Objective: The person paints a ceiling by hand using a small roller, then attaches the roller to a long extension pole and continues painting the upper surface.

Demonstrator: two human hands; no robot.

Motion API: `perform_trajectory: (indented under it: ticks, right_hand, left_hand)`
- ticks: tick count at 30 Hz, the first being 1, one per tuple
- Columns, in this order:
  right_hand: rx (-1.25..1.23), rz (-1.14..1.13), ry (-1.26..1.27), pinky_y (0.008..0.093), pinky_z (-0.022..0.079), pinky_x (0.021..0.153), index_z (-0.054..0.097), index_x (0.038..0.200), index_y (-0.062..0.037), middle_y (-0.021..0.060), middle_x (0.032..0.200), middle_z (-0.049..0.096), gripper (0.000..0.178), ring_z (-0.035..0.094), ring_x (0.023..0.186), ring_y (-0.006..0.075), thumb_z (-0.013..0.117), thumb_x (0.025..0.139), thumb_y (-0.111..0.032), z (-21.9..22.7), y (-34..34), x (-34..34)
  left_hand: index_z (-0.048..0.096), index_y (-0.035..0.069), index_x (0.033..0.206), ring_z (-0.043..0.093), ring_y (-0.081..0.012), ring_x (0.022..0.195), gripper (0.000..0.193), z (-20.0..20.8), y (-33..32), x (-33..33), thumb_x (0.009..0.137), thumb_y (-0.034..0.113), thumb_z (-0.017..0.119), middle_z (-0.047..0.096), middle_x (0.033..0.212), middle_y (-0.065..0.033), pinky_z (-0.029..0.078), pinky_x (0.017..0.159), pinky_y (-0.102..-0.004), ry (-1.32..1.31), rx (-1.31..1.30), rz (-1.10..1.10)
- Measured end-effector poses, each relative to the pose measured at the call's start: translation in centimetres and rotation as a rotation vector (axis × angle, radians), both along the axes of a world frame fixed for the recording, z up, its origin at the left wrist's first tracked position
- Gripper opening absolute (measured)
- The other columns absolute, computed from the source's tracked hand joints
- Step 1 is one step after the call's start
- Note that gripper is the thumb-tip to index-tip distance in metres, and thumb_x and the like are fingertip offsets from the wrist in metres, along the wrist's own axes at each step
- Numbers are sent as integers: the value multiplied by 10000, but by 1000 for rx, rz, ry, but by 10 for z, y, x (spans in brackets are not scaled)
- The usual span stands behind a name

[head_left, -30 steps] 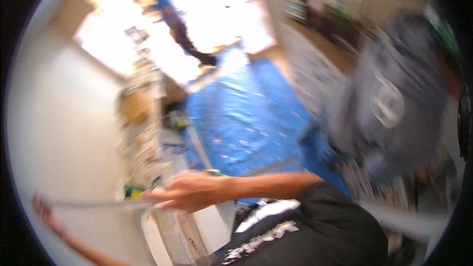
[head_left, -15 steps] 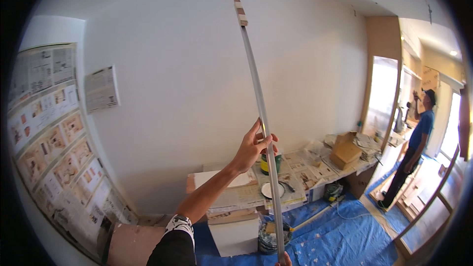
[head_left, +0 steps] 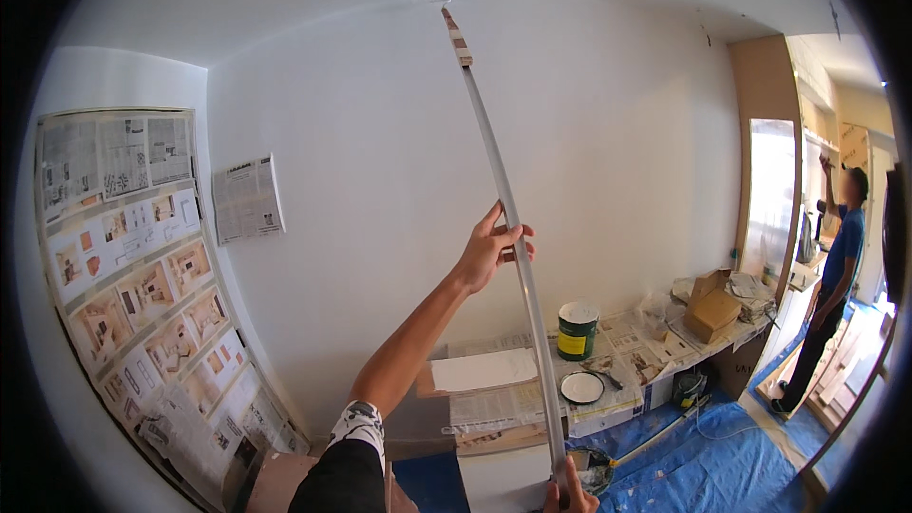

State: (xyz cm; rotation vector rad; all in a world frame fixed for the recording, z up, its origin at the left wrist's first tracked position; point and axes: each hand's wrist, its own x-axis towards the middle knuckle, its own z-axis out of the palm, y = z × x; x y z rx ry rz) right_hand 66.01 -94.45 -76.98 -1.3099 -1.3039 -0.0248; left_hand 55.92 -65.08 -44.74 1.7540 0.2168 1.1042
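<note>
A long grey metal pole (head_left: 532, 294) rises at a slant toward the top of the white wall. Near its upper end is a banded brown and cream section (head_left: 457, 38). A thin white piece, perhaps a roller, sits at its tip by the ceiling edge, too small to make out clearly. My left hand (head_left: 491, 249) is closed around the pole at mid-height, thumb and fingers wrapped on it. Lower down, at the bottom edge of the view, my right hand (head_left: 573, 492) grips the same pole; part of that hand is cut off.
Newspaper covers a long bench (head_left: 608, 375) bearing a green paint can (head_left: 577, 331), a white round lid (head_left: 581, 388) and a cardboard box (head_left: 712, 313). Blue sheeting (head_left: 684, 461) lies on the floor. Another person (head_left: 841, 266) stands at the right with one arm raised.
The view has tilted upward and turned slightly left, so the wall and bench sit lower and further right. Both hands keep hold of the pole, whose tip remains near the ceiling edge.
</note>
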Motion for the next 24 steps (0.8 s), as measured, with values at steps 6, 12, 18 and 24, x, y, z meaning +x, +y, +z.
perform_trajectory:
  ticks: [6,12,18,24]
  right_hand:
    - [-57,-40,22,355,405,447,522,1413,-136,157,612,561,477,470,452,184,624,948,-159,27,32,-28]
    - [39,-63,-26,357,360,415,541,1394,-114,144,518,469,455,392,407,158,625,948,-153,39,64,-30]
    - [-3,-99,-28,356,359,411,566,1362,-82,147,516,472,431,411,386,169,633,940,-146,56,58,-34]
    - [49,-111,-38,349,391,441,577,1345,-69,134,586,556,418,469,426,165,634,941,-159,65,22,-40]
  left_hand:
    - [367,65,1360,645,-193,818,395,17,38,-24,988,114,492,597,1028,-98,569,755,-379,9,10,-4]
    - [362,60,1362,650,-215,835,407,41,63,-27,982,111,500,599,1036,-115,572,760,-373,8,16,-20]
    - [387,49,1341,655,-223,851,388,49,66,-29,979,105,517,600,1037,-120,588,795,-384,-5,43,-61]
    - [431,57,1281,659,-209,859,326,65,19,-32,986,143,539,615,1004,-106,585,799,-376,-13,100,-77]
